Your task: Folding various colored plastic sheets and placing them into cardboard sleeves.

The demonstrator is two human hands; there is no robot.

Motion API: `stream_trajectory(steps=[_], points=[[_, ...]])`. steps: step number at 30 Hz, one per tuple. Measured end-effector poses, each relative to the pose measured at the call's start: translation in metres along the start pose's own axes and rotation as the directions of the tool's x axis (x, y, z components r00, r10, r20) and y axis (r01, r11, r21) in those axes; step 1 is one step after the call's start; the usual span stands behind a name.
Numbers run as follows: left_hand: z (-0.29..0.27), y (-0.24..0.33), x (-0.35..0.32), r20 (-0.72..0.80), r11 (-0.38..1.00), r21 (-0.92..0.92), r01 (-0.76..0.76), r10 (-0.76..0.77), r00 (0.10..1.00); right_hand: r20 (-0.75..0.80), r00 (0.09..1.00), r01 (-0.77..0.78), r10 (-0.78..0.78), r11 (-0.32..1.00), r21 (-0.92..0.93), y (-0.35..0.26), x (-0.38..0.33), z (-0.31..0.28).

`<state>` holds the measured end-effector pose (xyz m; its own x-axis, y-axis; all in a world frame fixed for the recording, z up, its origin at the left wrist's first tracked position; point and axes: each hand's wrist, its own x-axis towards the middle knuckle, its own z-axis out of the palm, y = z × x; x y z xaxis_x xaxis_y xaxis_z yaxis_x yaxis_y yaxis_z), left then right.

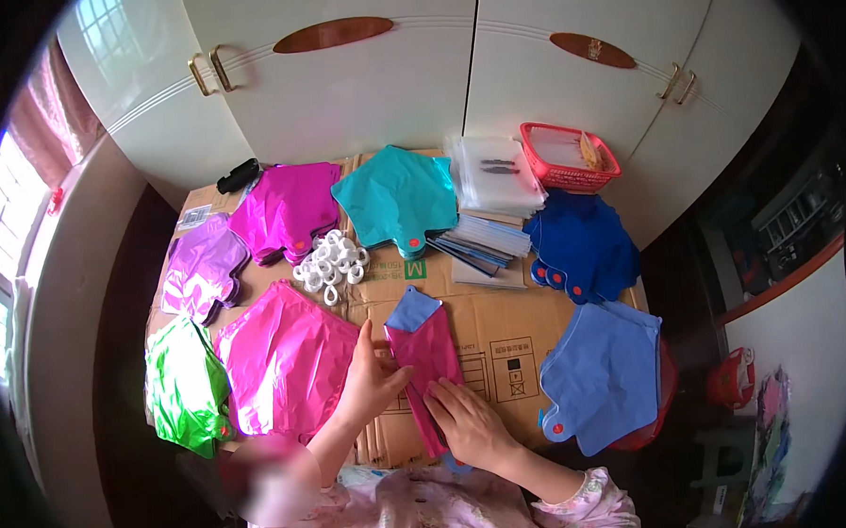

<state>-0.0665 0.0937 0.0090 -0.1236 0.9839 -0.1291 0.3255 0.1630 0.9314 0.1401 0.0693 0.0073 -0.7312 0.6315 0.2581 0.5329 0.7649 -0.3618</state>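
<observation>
A folded magenta foil balloon (432, 350) lies lengthwise on the cardboard in front of me. From its far end sticks out a corner of light blue foil (413, 311). At the left edge of the folded foil, my left hand (373, 377) has its fingers curled, with the thumb over the edge, closed on it. My right hand (470, 424) rests on the near part of the same balloon, fingers stretched out flat across it. The balloon's near end is partly hidden by that hand.
Around the cardboard (501, 327) lie flat foil balloons: pink (286, 360), green (185, 383), lilac (201, 266), purple (288, 208), teal (396, 197), dark blue (587, 243), light blue (605, 374). White rings (330, 260), clear bags (494, 171) and a red basket (570, 173) stand farther back.
</observation>
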Motion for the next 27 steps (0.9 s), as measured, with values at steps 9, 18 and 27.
stream_trajectory(steps=[9,18,27], points=[[0.004,0.036,0.01,0.119,0.804,0.594,0.041,-0.138,0.983,0.012,1.0,0.005,-0.005,1.0,0.003,0.004,-0.001,0.002],[0.0,0.012,-0.001,0.148,0.703,0.673,-0.232,0.179,0.973,0.04,0.999,0.01,-0.012,0.999,0.03,0.005,-0.001,0.001],[0.002,0.006,-0.008,0.162,0.707,0.608,-0.363,0.336,0.928,0.0,0.999,0.041,-0.041,0.999,0.025,0.006,0.0,0.002]])
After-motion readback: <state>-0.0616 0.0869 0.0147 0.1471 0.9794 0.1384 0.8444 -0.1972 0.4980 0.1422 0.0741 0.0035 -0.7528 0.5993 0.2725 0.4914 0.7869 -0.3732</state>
